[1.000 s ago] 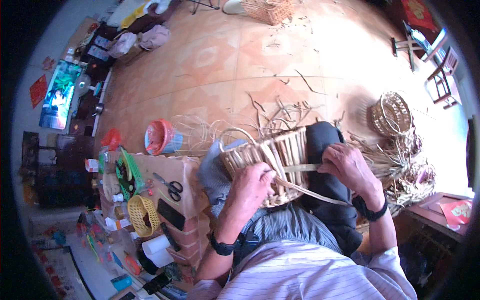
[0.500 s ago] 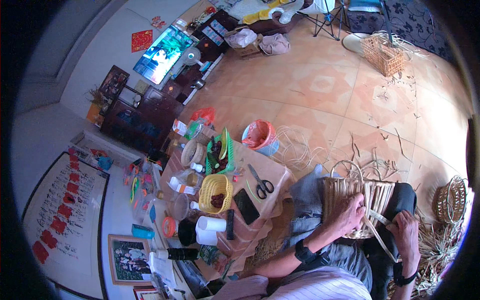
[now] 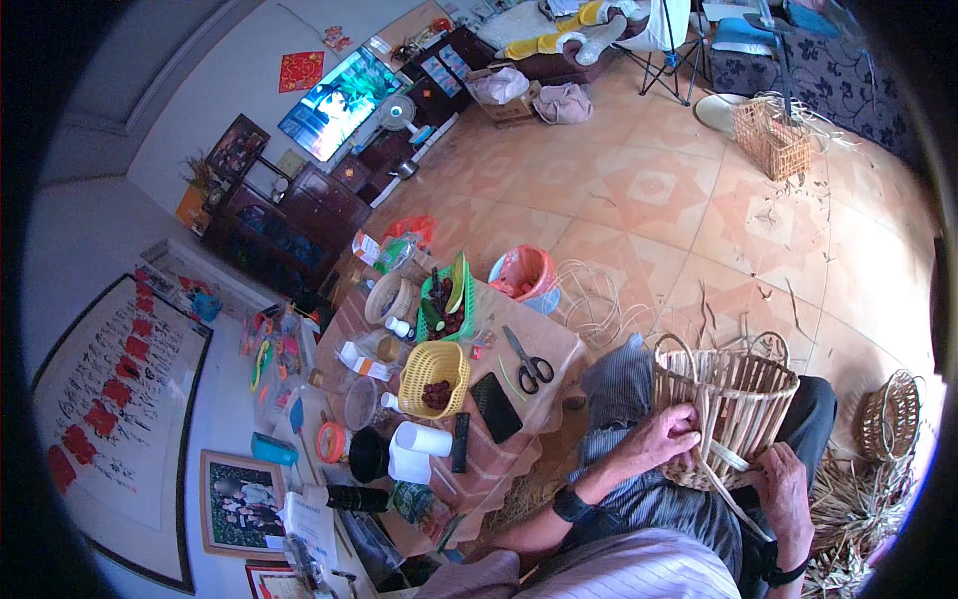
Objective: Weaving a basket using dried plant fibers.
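Note:
A woven basket with upright slats and two hoop handles rests on my lap, its opening facing up and away. My left hand is closed at the basket's near left side, fingers pinched by an upright strip. On the right, my right hand is closed around a pale flat weaving strip that crosses the basket's lower side. Part of that strip hangs in a loop below the hands. My fingertips partly hide where the strip meets the slats.
At my left stands a low table with scissors, a yellow basket, a green basket and a phone. A lined bucket is beyond it. Loose straw and a small basket lie at right.
The basket has turned and tilted, so its opening and second handle now show. Both hands have shifted left and nearer to me with it. The whole view has also moved slightly.

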{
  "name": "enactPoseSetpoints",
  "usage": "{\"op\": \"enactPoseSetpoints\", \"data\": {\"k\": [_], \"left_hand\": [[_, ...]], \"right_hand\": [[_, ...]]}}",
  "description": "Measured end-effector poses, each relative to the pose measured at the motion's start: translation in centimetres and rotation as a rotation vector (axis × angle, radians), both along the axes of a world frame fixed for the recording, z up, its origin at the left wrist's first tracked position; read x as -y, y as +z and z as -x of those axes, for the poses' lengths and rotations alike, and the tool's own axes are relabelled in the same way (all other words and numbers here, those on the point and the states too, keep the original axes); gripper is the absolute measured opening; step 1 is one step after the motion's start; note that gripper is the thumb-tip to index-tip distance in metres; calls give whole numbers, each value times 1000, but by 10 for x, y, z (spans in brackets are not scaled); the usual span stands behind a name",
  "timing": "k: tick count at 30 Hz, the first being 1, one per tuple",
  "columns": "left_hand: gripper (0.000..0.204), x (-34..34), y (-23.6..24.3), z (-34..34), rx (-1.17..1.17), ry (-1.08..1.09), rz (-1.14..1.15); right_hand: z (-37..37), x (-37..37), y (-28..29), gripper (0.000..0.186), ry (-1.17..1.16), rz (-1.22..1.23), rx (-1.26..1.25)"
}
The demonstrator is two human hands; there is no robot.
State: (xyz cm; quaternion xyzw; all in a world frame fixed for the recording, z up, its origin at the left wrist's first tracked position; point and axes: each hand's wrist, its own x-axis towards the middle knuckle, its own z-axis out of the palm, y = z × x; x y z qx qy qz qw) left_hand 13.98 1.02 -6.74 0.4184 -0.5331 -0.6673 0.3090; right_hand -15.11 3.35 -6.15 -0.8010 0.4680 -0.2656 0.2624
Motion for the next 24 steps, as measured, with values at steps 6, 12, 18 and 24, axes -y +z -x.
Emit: {"op": "enactPoseSetpoints", "data": {"k": [6,12,18,24], "left_hand": [[15,-6,0,16,40,0,12],[15,-8,-10,25,139,81,-7],[16,-5,0,26,321,90,100],[23,-11,10,37,382,158,168]], "right_hand": [[2,-10,-4,28,9,36,-67],[9,-21,-10,25,-35,42,-119],[9,-9,-13,27,-83,124,-130],[8,-3,-14,26,-91,28,-149]]}}
